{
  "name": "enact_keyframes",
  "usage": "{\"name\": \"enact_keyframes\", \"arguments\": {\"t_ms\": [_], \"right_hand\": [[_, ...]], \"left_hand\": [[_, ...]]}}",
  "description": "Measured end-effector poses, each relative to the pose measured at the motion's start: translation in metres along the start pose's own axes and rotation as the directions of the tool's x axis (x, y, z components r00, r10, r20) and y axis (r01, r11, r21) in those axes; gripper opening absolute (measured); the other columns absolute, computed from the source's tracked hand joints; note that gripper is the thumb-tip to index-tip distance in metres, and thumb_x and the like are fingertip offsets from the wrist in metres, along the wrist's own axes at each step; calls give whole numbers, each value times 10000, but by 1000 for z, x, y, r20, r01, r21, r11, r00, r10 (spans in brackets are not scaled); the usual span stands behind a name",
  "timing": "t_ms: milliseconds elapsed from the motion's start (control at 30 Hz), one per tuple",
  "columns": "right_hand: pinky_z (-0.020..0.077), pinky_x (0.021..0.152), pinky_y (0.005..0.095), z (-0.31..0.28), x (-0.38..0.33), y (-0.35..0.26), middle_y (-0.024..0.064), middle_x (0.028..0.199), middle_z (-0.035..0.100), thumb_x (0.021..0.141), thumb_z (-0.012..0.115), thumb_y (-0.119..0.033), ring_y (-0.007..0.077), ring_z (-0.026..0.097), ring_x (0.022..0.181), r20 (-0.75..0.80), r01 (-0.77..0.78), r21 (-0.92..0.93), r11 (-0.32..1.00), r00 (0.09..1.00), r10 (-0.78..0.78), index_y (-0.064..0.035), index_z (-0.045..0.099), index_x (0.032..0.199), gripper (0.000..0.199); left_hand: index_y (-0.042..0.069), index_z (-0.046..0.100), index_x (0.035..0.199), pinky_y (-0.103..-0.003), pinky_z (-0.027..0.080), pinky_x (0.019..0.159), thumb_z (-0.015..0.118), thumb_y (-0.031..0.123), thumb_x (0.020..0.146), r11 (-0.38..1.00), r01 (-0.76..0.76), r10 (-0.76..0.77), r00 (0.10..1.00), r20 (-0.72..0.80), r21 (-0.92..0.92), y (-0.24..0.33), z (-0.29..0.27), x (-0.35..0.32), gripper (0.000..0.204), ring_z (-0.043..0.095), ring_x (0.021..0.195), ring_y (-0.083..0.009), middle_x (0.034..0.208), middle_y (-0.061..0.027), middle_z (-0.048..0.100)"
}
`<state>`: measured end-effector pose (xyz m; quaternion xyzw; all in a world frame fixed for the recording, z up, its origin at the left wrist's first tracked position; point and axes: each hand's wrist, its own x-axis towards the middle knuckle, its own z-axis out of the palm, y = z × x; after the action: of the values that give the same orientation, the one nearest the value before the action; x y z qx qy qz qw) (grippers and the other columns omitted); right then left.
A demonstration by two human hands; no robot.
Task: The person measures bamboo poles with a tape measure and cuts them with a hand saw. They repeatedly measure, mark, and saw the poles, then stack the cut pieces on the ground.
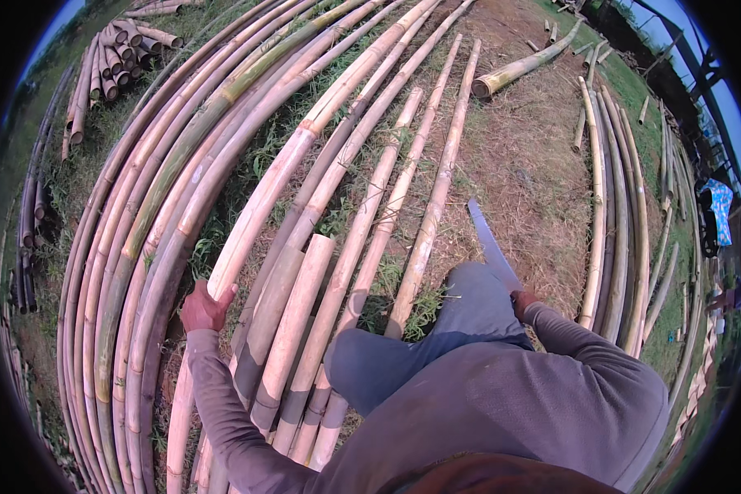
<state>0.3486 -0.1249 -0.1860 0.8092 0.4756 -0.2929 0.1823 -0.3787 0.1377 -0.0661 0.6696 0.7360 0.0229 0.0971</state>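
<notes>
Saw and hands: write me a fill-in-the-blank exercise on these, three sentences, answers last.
1. The person's ____ hand holds the saw.
2. The other hand is on a pale bamboo pole to the ____ of the saw.
3. The saw's blade points ____ the person's upper body.

Missing words: right; left; away from.

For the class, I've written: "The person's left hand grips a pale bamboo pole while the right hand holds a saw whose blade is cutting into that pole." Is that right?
Not quite: the saw's blade isn't cutting into that pole. The head view shows it well apart, beside the right knee. The left hand does grip the pale bamboo pole, and the right hand holds the saw.
</notes>
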Motion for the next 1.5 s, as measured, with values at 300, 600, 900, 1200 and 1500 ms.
{"name": "enact_keyframes", "arguments": {"t_ms": [300, 600, 900, 1200, 1500], "right_hand": [[494, 1020, 452, -85, 4, -167, 235, 1185, 664, 899, 651, -200, 427, 640, 1100, -590, 573, 215, 791, 722, -363, -41, 672, 1196, 338], [529, 901, 371, -146, -133, -437, 116, 1152, 651, 916, 761, -453, 211, 637, 1031, -252, -66, 926, -372, 625, -738, 19, 525, 1349, 682], [405, 1142, 603, -196, -29, -397, 256, 1362, 578, 945, 520, -313, 418, 562, 1286, -96, -148, 909, -390, 835, -542, 92, 480, 1383, 598], [353, 1184, 614, -279, 0, -337, 319, 1441, 531, 877, 532, -340, 456, 504, 1364, -341, 171, 847, -504, 901, -267, 162, 467, 1418, 741], [277, 1209, 621, -323, 30, -292, 296, 1562, 383, 890, 612, -388, 440, 379, 1455, -431, 165, 810, -562, 818, -380, 122, 316, 1514, 859]], "left_hand": [[-38, 721, 1088, -378, 492, 847, 656, 663, 902, 872, -95, 194, 968, 161, -480, 10, -114, -28, 728, 651, 901, -227, 930, -146, 707], [-5, 705, 989, -516, 556, 762, 721, 776, 745, 978, -201, 205, 976, 72, -56, 167, -129, -87, 819, 723, 837, -429, 864, -262, 724], [87, 625, 1249, -491, 433, 1038, 813, 405, 779, 893, -344, 67, 738, -671, -289, 105, -99, -238, 598, 607, 1153, -375, 1187, -168, 661], [9, 463, 1411, -511, 448, 1021, 769, 346, 875, -18, -308, -941, -315, 120, -951, -73, -1, -391, 704, 502, 1216, -363, 1357, -181, 510], [-30, 483, 1421, -490, 504, 1039, 674, 319, 973, -354, -707, -933, 221, 283, -612, -129, 53, -344, 599, 619, 1197, -324, 1383, -184, 582]]}}
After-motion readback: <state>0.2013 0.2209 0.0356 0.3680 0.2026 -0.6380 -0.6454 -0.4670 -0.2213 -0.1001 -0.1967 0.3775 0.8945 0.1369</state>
